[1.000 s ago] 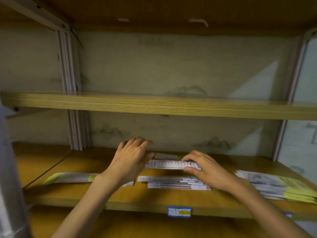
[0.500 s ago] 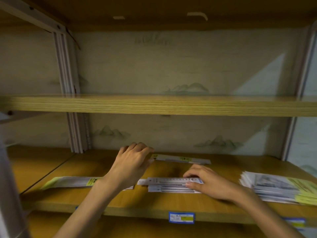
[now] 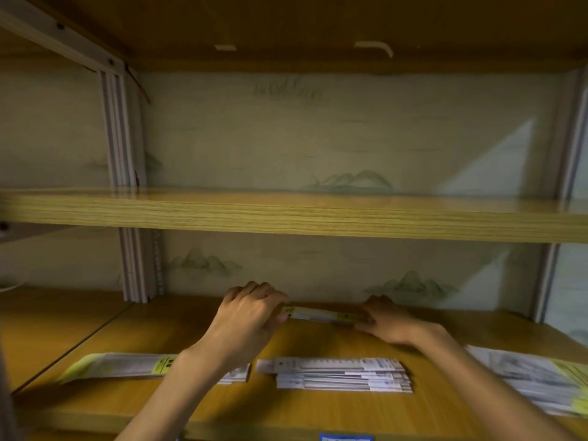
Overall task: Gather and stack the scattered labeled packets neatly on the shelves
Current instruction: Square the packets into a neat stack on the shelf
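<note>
- No text can be read anywhere; all print is blurred.
- Ruler-like tick marks and grey print are seen on the top packet of the middle stack (image 3: 342, 374), illegible.
- Dark marks on a yellow label are seen on the left packet (image 3: 127, 366), unreadable.
- A blue and yellow tag (image 3: 345, 437) is fixed on the shelf's front edge (image 3: 254, 423), cropped and unreadable.
- Yellow labels on the held packet (image 3: 321, 314) are too small to be read.
</note>
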{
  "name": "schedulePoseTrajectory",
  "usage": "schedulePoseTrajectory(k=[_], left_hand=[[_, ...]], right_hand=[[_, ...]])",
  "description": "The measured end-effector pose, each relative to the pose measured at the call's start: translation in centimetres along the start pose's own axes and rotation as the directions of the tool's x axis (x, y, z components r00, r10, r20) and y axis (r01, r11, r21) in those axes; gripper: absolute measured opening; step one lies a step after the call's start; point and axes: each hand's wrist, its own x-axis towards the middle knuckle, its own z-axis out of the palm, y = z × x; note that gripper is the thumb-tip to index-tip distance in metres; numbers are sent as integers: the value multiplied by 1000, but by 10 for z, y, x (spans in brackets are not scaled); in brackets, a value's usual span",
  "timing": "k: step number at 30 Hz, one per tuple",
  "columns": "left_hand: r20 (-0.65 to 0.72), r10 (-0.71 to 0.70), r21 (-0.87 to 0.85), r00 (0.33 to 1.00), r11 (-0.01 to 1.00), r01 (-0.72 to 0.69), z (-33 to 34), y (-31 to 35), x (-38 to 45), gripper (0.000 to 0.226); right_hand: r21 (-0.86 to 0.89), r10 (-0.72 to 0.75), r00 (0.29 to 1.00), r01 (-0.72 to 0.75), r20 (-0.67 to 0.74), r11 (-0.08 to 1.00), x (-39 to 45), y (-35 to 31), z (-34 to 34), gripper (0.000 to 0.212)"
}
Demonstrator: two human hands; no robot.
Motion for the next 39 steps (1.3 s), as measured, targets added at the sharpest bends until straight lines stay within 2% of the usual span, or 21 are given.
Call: schedulePoseTrajectory(k=[11, 15, 19, 24, 28, 37, 39], left_hand=[[-13, 28, -34, 1000, 999, -29, 8, -3, 2, 35], [-44, 34, -36, 998, 999, -36, 8, -2, 4, 38], [-77, 64, -28, 995, 997, -67, 5, 2, 14, 49], [-101, 130, 32, 986, 991, -127, -1, 14, 29, 65], [-95, 170, 96, 981, 982, -161, 0, 21, 30, 55], [-108, 143, 112, 984, 985, -131, -1, 22, 26, 44], [-118, 90, 127, 989, 989, -75, -3, 16, 25, 39]], right_hand=[[120, -15, 1000, 16, -14, 993, 1, 2, 1, 39], [166, -15, 994, 33, -106, 986, -4, 0, -2, 31], [201, -116, 966, 164, -232, 966, -12, -14, -18, 23], [90, -307, 868, 368, -390, 925, -32, -49, -43, 29], [74, -360, 826, 431, -433, 899, -46, -64, -48, 33], [78, -360, 821, 435, -444, 897, -50, -70, -40, 34], [88, -292, 782, 402, -550, 912, -47, -66, -42, 33]])
